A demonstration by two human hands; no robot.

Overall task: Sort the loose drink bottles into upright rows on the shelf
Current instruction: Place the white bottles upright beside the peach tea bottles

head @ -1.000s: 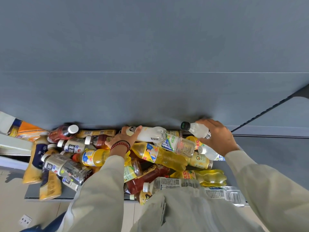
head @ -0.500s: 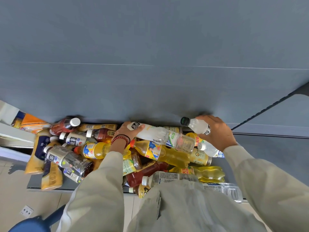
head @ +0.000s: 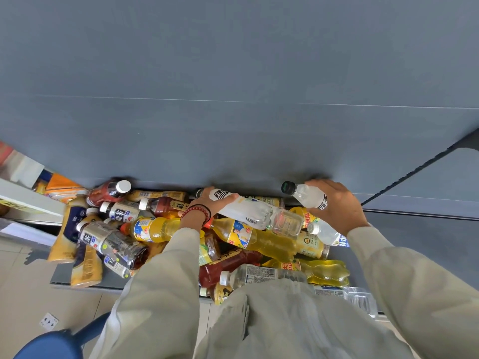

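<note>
A heap of loose drink bottles lies on the grey shelf (head: 62,277) below me. My left hand (head: 207,203), with a red bead bracelet at the wrist, grips the upper end of a white-labelled bottle (head: 246,211) lying sideways on top of the pile. My right hand (head: 337,206) holds a clear bottle with a dark cap (head: 304,194), its cap pointing up and to the left against the back panel. Under them lie yellow juice bottles (head: 155,229), a red tea bottle (head: 228,263) and a clear water bottle (head: 259,274).
The grey back panel (head: 233,112) rises right behind the pile. Brown-capped tea bottles (head: 111,190) and yellow pouches (head: 67,229) crowd the shelf's left end. A bare stretch of shelf (head: 427,237) lies to the right. A blue stool (head: 51,345) stands on the tiled floor at lower left.
Both hands have held their bottles throughout and shifted only slightly. The left one drew its white bottle a little right and up; the view tilted down a bit.
</note>
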